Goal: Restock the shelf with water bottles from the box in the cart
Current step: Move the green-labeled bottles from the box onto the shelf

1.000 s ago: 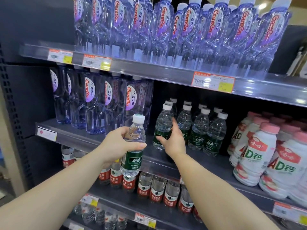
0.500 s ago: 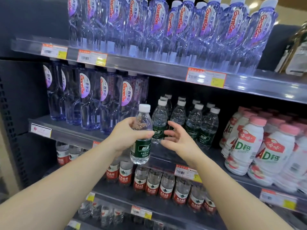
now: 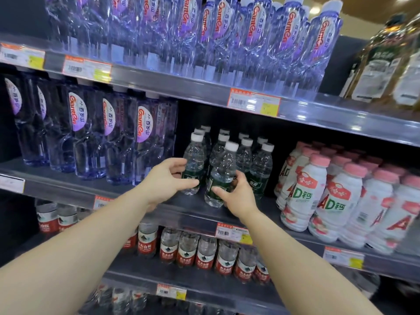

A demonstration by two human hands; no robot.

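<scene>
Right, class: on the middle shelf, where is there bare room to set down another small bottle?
Bare deck runs along the front edge before the purple bottles, and a dark gap separates the green-label bottles from the pink-capped bottles. The green-label cluster is crowded; the right hand grips its front bottle.

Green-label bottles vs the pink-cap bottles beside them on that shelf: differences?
The green-label bottles are clear with white caps; the pink-cap bottles are opaque white. The green-label ones are slimmer and set further back; the pink-cap ones are fatter and reach the shelf edge. All stand upright on the same shelf.
</scene>
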